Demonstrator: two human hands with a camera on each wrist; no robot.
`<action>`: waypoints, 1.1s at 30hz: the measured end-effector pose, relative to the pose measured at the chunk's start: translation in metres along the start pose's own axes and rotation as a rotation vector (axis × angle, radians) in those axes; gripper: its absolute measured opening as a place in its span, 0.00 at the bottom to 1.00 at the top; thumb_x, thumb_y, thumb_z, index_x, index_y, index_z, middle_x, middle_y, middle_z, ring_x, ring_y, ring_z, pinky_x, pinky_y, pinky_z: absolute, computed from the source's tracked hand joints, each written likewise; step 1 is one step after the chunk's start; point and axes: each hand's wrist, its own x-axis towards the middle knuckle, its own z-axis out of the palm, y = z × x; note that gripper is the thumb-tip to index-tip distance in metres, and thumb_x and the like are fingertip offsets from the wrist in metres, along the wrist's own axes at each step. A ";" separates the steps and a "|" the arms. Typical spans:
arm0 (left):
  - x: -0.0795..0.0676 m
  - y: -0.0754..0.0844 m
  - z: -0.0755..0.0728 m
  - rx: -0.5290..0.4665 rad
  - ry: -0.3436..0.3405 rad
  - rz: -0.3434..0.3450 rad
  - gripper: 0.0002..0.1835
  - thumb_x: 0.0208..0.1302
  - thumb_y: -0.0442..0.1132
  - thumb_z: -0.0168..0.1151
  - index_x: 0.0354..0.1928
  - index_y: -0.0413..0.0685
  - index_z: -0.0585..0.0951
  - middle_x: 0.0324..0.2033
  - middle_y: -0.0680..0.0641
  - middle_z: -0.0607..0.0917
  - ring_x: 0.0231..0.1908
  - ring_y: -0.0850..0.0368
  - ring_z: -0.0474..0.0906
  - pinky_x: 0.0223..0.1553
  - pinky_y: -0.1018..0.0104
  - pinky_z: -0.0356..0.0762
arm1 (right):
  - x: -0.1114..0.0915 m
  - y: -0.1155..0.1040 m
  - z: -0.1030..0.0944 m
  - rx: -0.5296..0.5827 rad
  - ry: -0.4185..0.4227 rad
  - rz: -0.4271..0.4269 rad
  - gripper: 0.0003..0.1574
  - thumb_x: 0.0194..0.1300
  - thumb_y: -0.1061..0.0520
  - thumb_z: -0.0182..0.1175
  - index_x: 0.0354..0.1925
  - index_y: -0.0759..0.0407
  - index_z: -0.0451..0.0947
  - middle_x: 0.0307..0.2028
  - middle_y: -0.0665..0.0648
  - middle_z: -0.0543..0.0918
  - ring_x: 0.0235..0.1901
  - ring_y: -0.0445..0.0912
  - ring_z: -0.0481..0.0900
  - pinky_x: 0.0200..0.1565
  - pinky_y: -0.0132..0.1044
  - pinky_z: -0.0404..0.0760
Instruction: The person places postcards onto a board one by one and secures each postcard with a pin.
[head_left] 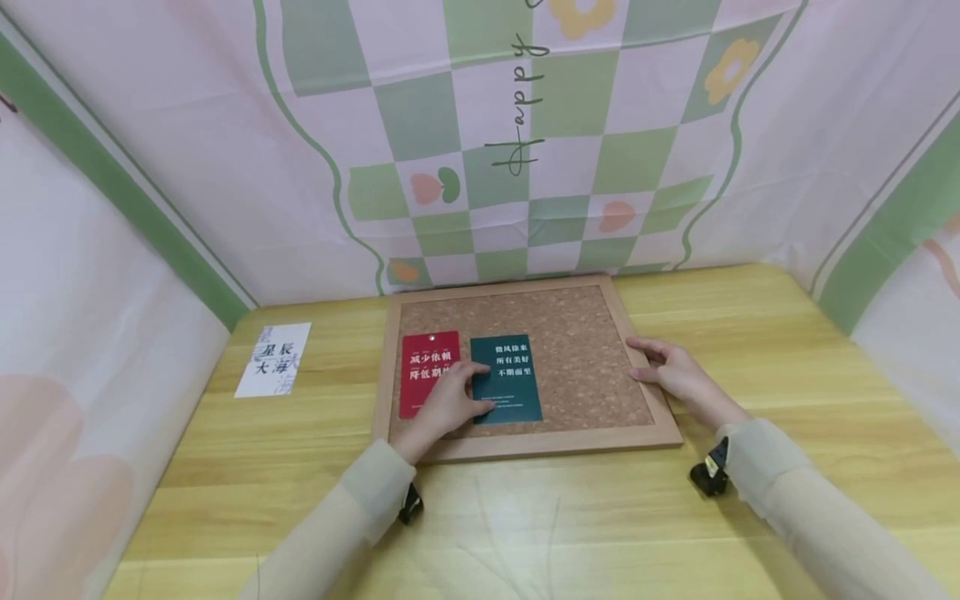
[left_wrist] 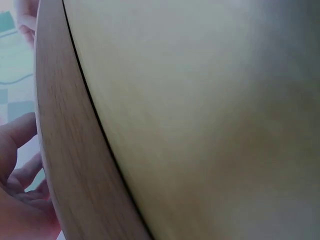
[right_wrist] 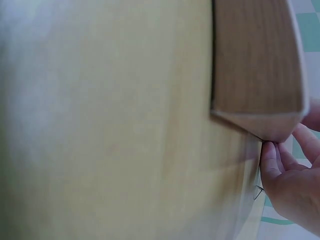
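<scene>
The largest item noted is a patterned cloth (head_left: pixel 566 117), hung behind and along the sides of the work area. A wood-grain counter (head_left: pixel 525 517) lies in front of it. On the counter rests a wood-framed corkboard (head_left: pixel 585 358), laid flat with its far edge near the cloth; flat placement presumably lets cards lie on it without sliding.

The right hand (head_left: pixel 678 375) is at the board's right-hand frame. Its fingers grip the frame's edge, thumb over the top face and others at the outer side, judged to steady the board. The left hand (head_left: pixel 448 398) reaches across the lower part of the red card. Its fingers are not clenched: thumb and forefinger, spread apart, rest on the left edge of the green card, an arrangement that suits holding it level.

The green card (head_left: pixel 508 379) lies on the cork, upright to the wearer, just right of the red card (head_left: pixel 422 387) and apart from it by a narrow gap; the pair appear placed as a row. A white card (head_left: pixel 273 360) lies on the counter left of the board, well apart from it, apparently set aside.

The smallest item is a pale dot (head_left: pixel 431 337) at the red card's top centre; whether pin or hole cannot be told. No such mark is visible on the green card.
</scene>
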 end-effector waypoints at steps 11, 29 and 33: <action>0.004 -0.002 -0.005 -0.009 -0.030 0.001 0.28 0.56 0.39 0.70 0.60 0.47 0.75 0.58 0.41 0.74 0.50 0.51 0.70 0.58 0.55 0.73 | -0.001 -0.004 0.000 0.024 0.000 0.014 0.42 0.69 0.59 0.55 0.73 0.64 0.47 0.71 0.74 0.52 0.69 0.66 0.56 0.61 0.42 0.72; 0.004 -0.004 -0.004 -0.021 -0.065 -0.016 0.30 0.58 0.41 0.68 0.64 0.46 0.72 0.62 0.42 0.69 0.59 0.48 0.67 0.63 0.54 0.70 | -0.001 -0.001 -0.001 0.046 -0.004 0.010 0.44 0.68 0.57 0.56 0.73 0.66 0.47 0.71 0.75 0.52 0.68 0.67 0.56 0.45 0.18 0.70; 0.004 -0.005 -0.003 -0.012 -0.069 -0.014 0.31 0.58 0.42 0.68 0.64 0.46 0.72 0.63 0.42 0.68 0.60 0.48 0.66 0.64 0.54 0.70 | -0.003 -0.003 -0.002 0.025 -0.005 0.015 0.44 0.68 0.55 0.56 0.73 0.66 0.48 0.70 0.75 0.54 0.66 0.66 0.60 0.45 0.19 0.71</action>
